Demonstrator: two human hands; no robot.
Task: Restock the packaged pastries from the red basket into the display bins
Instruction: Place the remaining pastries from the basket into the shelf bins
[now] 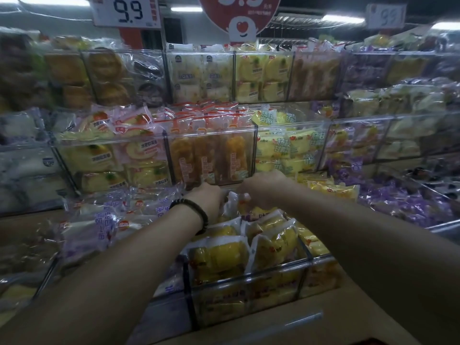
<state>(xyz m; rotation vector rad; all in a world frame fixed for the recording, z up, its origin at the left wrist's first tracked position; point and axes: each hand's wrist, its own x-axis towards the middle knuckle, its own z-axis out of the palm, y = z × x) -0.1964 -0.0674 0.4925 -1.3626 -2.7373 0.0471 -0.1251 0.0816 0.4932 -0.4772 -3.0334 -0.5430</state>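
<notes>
1. Packaged pastries point(219, 260): yellow cakes in clear wrappers with white edges, standing in rows in the front display bin point(249, 290), a clear box on the lowest tier. The wrapper print is too blurred to read.
2. Left hand point(206, 197): at the far end of that bin, back of the hand up. The fingers dip behind a white-edged pack point(232, 201) and are hidden, so I cannot tell whether they hold it. A dark beaded bracelet point(196, 207) is on the wrist.
3. Right hand point(261, 185): just beside the left, knuckles up, fingers curled down toward the same pack. The tips are hidden, so the grip cannot be told.
4. Orange packs point(211, 155): upright in the middle-tier bin, directly behind both hands.
5. Purple packs point(408, 202): heaped to the right, badly smeared.
6. Price sign point(127, 11): reads "9.9", upper left, its top cut off by the frame.
7. Round red sign point(239, 13): upper centre, its upper half cut off.
</notes>
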